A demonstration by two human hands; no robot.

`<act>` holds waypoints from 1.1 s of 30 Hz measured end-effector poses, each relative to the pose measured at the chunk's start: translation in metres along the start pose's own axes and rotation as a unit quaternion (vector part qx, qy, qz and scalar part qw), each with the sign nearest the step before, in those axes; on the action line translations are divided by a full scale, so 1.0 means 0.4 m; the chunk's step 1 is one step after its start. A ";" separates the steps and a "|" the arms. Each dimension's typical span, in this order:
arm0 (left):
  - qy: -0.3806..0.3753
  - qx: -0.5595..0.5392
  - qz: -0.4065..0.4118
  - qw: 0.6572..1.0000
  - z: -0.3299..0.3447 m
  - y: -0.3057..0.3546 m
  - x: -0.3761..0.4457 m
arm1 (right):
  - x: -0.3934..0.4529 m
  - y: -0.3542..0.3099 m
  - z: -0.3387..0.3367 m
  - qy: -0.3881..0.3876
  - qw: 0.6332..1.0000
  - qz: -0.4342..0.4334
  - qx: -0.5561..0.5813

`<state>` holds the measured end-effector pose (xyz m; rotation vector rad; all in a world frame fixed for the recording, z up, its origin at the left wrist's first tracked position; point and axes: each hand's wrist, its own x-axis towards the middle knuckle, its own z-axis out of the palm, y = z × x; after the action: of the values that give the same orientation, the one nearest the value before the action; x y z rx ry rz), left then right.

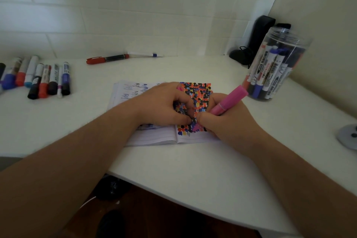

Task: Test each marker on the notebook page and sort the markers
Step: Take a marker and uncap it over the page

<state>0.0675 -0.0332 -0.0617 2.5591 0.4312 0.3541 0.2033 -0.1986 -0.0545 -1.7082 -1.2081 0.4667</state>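
Pink marker (228,102) sits gripped in your right hand (229,121), cap end angled toward the jar (278,67); your left hand (162,104), fingers curled, presses the notebook (154,137).

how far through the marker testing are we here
Done: the notebook page is packed with test dots, and a row of markers lies at left. In hand: right hand holds the pink marker on the page. Left: the jar holds many markers.

Clear plastic jar (286,44); lined paper notebook (154,137).
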 end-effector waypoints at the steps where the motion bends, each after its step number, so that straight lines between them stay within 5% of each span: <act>1: -0.001 0.000 -0.001 1.000 0.001 0.001 0.000 | 0.000 0.000 -0.001 -0.003 1.000 -0.002 -0.004; 23: -0.005 -0.003 -0.008 1.000 -0.003 0.015 -0.008 | 0.004 0.000 -0.006 -0.024 1.000 -0.001 -0.013; 33: 0.047 -0.134 -0.038 0.989 -0.007 0.005 -0.012 | 0.032 -0.015 -0.062 -0.008 0.956 0.017 0.292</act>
<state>0.0627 -0.0353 -0.0593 2.2648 0.4791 0.4725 0.2245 -0.1990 -0.0349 -1.2159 -0.9274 0.7741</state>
